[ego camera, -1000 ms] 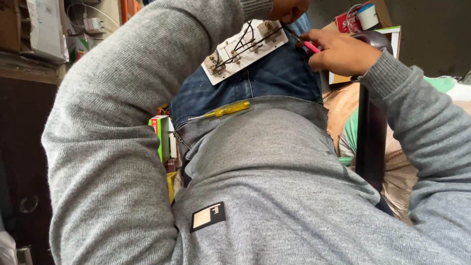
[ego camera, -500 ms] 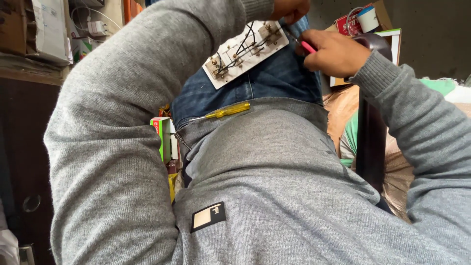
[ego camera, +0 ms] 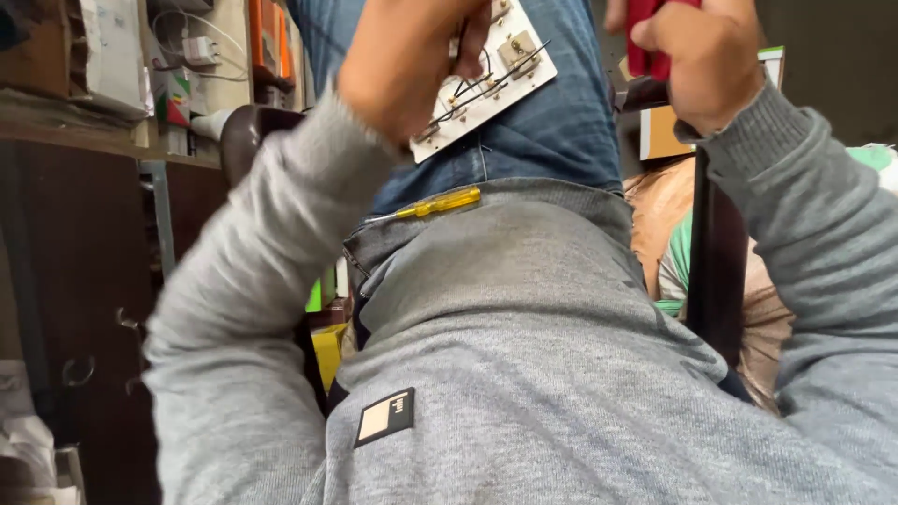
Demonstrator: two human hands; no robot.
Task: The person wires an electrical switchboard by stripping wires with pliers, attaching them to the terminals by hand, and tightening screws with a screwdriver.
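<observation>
A white board (ego camera: 486, 79) with small fittings and black wires lies on my lap, over blue jeans (ego camera: 552, 131). My left hand (ego camera: 412, 56) rests on the board's left part, fingers curled over the wires. My right hand (ego camera: 687, 56) is closed around a red-handled tool (ego camera: 650, 33) at the top right; the tool's tip is out of view. A yellow-handled screwdriver (ego camera: 440, 202) lies across my waist at the hem of my grey sweater.
A dark wooden shelf (ego camera: 84, 140) with boxes, a charger and papers stands at left. A dark chair arm (ego camera: 716, 252) runs down the right side, with brown and green bags (ego camera: 669, 243) behind it. Yellow and green items (ego camera: 323, 337) sit below the left elbow.
The view has shifted closer and lower, so both hands and the board now sit larger at the top edge. My left arm has swung down and right across the view.
</observation>
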